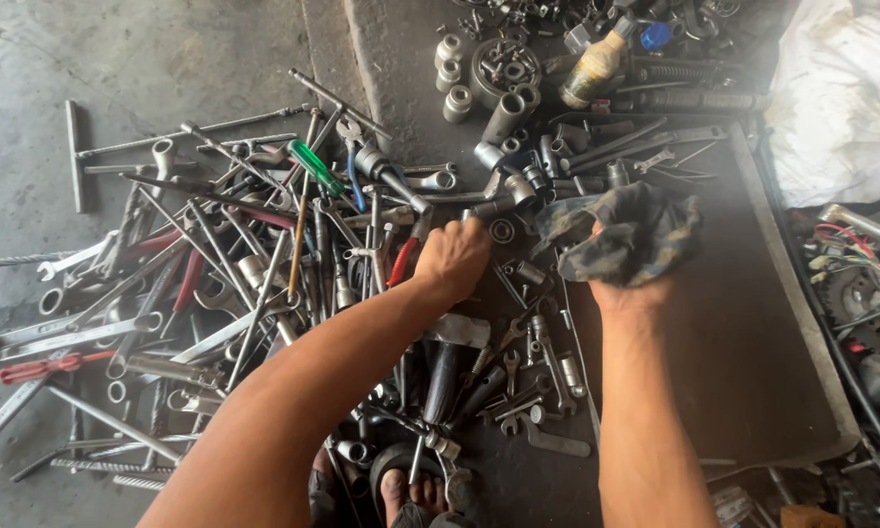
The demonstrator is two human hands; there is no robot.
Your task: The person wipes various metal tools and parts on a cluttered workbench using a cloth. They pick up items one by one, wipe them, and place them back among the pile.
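My left hand (pixel 451 256) reaches into a big heap of metal tools (pixel 264 264) on the floor, its fingers curled down onto a tool near red-handled pliers (pixel 402 262); what it grips is hidden under the hand. My right hand (pixel 624 286) is closed on a dark, dirty rag (pixel 628 233), held bunched above a flat dark metal sheet (pixel 753 323). Sockets (pixel 506 117) and spanners lie just beyond both hands. A green-handled screwdriver (pixel 315 166) lies to the left of my left hand.
Long wrenches and bars spread left over the concrete floor (pixel 117 59). A dirty plastic bottle (pixel 596 66) and a round part full of bolts (pixel 503 66) sit at the top. White sacking (pixel 841 98) lies top right, wiring and parts (pixel 856 284) at right. Toes in a sandal (pixel 410 494) show at the bottom.
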